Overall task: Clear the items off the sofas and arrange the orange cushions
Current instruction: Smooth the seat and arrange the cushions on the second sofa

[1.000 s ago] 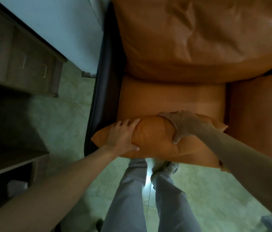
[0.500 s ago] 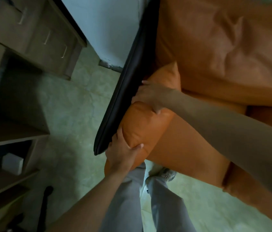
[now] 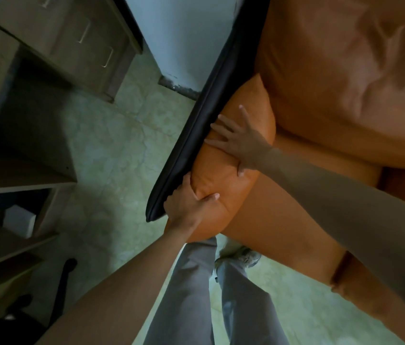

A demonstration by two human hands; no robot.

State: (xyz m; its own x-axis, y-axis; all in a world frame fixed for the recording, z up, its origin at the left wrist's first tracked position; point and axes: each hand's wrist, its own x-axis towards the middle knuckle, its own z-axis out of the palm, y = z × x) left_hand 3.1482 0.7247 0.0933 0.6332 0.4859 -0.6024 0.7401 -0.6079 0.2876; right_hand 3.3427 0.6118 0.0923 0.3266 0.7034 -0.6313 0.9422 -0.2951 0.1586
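Observation:
An orange cushion [image 3: 223, 180] stands on edge against the black armrest [image 3: 196, 138] of the orange sofa [image 3: 283, 215]. My left hand [image 3: 189, 207] grips the cushion's near end, thumb pressed into its face and fingers tucked between cushion and armrest. My right hand [image 3: 238, 143] lies flat with spread fingers on the cushion's upper part, pressing it toward the armrest. A large orange back cushion [image 3: 345, 78] fills the sofa's back.
A wooden desk with drawers [image 3: 72, 38] and open shelves [image 3: 9, 220] stands at the left across a strip of pale tiled floor [image 3: 111, 155]. A black chair base [image 3: 22, 310] is at the lower left. My legs [image 3: 208, 295] stand at the sofa's front edge.
The cushion went from lying across the seat's front to standing against the armrest. My right hand went from gripping its top to lying flat on it. My left hand slid along its near end.

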